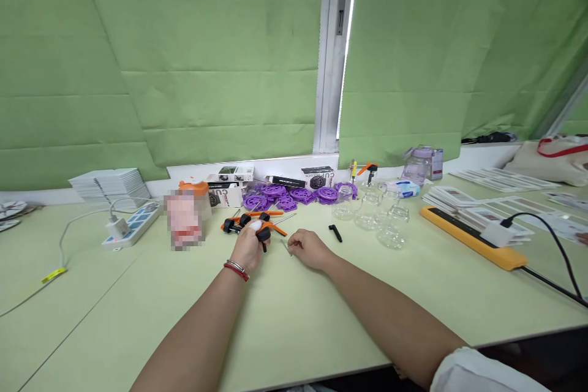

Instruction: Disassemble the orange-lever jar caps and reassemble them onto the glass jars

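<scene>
My left hand [248, 247] is closed round a black knobbed part [263, 234], just in front of a group of orange and black parts [274, 228]. To its right, my right hand [309, 248] pinches a thin metal rod [287, 248] that slants down toward the table. A small black lever-shaped piece [335, 233] lies on the table to the right of my right hand. Purple openwork discs [277, 193] are heaped behind the orange parts.
Clear glass jars [368, 213] stand right of centre. A white power strip [133, 226] and a clear container with an orange lid [193, 186] are on the left. An orange bar [473, 239] lies right beside papers. Small boxes [227, 195] stand at the back.
</scene>
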{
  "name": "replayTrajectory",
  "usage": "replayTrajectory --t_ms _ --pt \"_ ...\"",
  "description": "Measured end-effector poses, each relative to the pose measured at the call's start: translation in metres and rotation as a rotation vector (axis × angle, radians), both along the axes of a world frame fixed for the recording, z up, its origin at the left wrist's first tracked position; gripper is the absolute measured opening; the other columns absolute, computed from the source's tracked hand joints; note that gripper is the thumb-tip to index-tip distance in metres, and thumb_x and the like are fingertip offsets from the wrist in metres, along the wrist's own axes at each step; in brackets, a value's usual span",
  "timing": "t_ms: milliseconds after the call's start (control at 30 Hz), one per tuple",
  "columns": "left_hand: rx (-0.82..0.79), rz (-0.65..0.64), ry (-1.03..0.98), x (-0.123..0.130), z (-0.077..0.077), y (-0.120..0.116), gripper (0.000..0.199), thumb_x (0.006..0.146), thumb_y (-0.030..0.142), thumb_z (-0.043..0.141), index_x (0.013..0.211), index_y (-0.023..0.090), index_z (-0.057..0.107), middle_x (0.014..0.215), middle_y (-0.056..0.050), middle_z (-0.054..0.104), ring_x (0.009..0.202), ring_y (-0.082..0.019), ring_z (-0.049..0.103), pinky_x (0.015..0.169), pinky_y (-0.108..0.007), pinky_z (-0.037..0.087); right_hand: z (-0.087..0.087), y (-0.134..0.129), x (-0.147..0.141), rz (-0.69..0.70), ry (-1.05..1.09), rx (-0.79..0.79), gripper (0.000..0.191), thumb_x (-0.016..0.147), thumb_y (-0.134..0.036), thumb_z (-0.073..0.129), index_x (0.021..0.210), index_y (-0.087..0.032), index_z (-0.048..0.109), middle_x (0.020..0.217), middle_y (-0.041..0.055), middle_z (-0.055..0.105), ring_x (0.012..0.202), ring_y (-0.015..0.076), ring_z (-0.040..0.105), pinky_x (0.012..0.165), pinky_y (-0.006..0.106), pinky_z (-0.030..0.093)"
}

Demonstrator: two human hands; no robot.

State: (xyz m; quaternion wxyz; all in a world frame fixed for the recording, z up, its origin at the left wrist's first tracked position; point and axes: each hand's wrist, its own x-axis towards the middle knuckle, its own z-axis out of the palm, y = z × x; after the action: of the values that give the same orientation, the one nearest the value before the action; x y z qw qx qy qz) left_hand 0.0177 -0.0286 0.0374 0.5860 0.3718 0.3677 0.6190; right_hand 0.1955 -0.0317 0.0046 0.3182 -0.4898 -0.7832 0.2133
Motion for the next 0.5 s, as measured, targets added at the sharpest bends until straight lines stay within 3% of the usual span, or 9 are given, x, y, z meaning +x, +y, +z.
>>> replayTrajectory --t_ms 167,500 --pt "-0.015 0.019 -0.029 -0.001 0.000 0.002 0.009 0.071 0.022 0.054 0.076 0.015 0.051 0.057 0.000 0.052 0.044 -0.011 0.048 0.044 -0.025 0.035 0.006 -0.011 -0.009 -0.111 -0.150 -0.027 0.014 0.072 -0.031 0.064 0.071 -0.018 0.066 0.078 0.0043 0.063 0.067 0.0143 0.052 0.058 0.025 0.033" --pt "-0.080 0.087 -0.169 -0.005 0.003 0.006 0.006 0.080 0.019 0.046 0.078 0.014 0.049 0.061 -0.004 0.056 0.046 -0.011 0.048 0.046 -0.025 0.038 0.007 -0.015 -0.015 -0.136 -0.249 -0.070 0.008 0.072 -0.019 0.059 0.067 -0.018 0.066 0.075 0.0056 0.066 0.065 0.0148 0.053 0.056 0.025 0.030"
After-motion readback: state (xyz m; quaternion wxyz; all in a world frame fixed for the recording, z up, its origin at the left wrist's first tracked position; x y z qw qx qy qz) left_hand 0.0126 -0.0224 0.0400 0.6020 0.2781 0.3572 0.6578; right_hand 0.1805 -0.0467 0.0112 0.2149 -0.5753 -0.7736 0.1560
